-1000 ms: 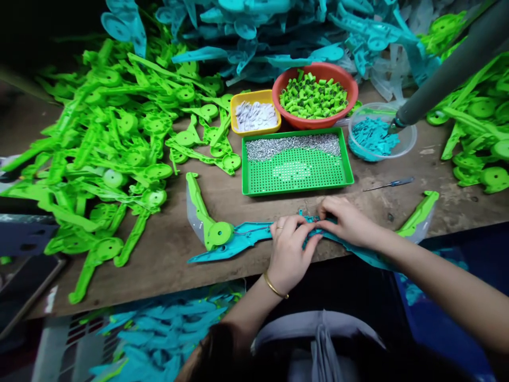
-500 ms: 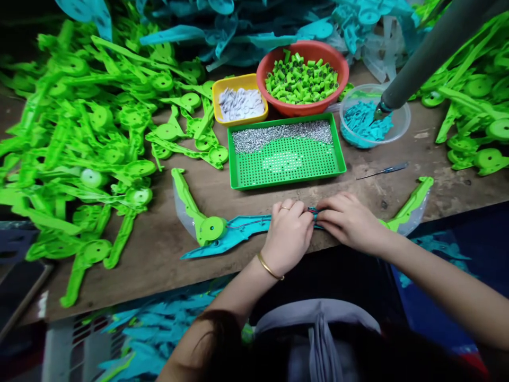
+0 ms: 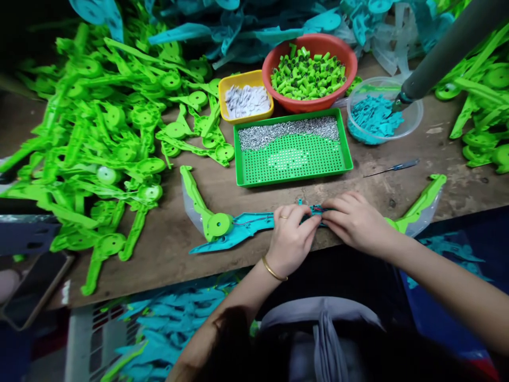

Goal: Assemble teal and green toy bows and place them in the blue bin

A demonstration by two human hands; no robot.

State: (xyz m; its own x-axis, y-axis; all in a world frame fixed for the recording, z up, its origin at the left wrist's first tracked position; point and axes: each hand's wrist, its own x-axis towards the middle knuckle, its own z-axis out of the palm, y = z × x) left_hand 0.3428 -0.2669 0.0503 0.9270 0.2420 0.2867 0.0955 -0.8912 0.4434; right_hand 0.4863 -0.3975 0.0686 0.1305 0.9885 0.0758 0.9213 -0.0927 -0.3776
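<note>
A blue plastic toy bow shell (image 3: pixel 250 225) lies across the table near its front edge. A green arm piece (image 3: pixel 220 225) with a clear part joins its left end, and another green arm piece (image 3: pixel 423 204) sticks out at its right. Thin dark and reddish wires (image 3: pixel 260 218) run along the shell's inside. My left hand (image 3: pixel 293 233) grips the middle of the shell, thumb and fingers closed. Close beside it, my right hand (image 3: pixel 353 223) has its fingertips pinched together at the wired middle. Whatever small part sits under the fingertips is mostly hidden.
A green tray (image 3: pixel 294 178) of small screws stands behind the shell. Around it are a yellow bin (image 3: pixel 223 106), a red bowl (image 3: pixel 352 58), a clear tub (image 3: pixel 415 114) and a screwdriver (image 3: pixel 392 168). Green parts (image 3: pixel 111 122) pile up left. A dark hanging tool (image 3: pixel 445 58) slants overhead.
The whole view has shifted slightly, so the table things sit further right. My fingers have moved a little at the shell's middle, showing more of the wires and a small blue post.
</note>
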